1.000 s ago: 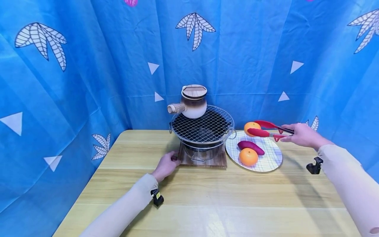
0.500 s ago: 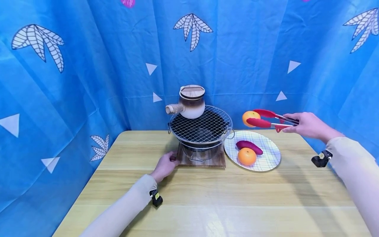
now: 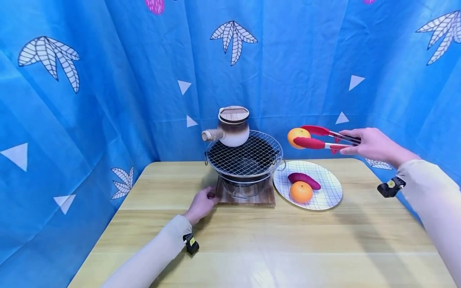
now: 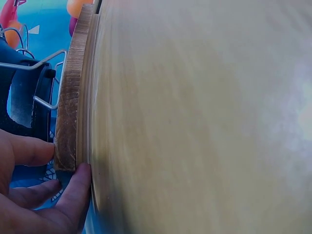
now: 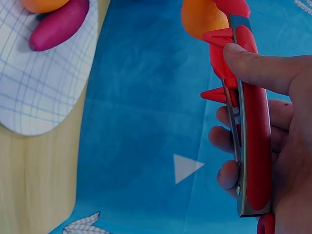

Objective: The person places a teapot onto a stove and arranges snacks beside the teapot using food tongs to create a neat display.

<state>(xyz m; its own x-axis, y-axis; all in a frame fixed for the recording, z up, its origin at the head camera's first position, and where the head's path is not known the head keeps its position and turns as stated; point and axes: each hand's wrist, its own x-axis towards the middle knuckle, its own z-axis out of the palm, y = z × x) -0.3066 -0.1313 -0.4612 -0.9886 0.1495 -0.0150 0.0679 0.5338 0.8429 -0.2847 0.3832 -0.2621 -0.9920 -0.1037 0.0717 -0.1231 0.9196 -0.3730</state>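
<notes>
One round orange fruit [image 3: 294,135] has gone up & a bit left since a sec ago, along w/ the red-tipped metal tongs [image 3: 314,144] that pinch it. It's in the air now, higher than the round white plate w/ thin blue lines [image 3: 329,194] & right of the round black grill w/ silver wire mesh [image 3: 248,158]. R hand [image 3: 376,145] holds the tongs, thumb on one side, fingers curled round the other. L hand [image 3: 201,205] pinches the left end of the flat brown wood board [image 3: 264,199] under the grill. On the plate, a 2nd round orange fruit [image 3: 301,193] sits right by a long, pointy purple-red veg [image 3: 300,177]. On the grill's back left part is a round brown & cream pot [image 3: 235,134] w/ a flat wood lid, its handle out to the left. All this is on a light wood table [image 3: 288,248], w/ a blue curtain [image 3: 299,60] behind.
</notes>
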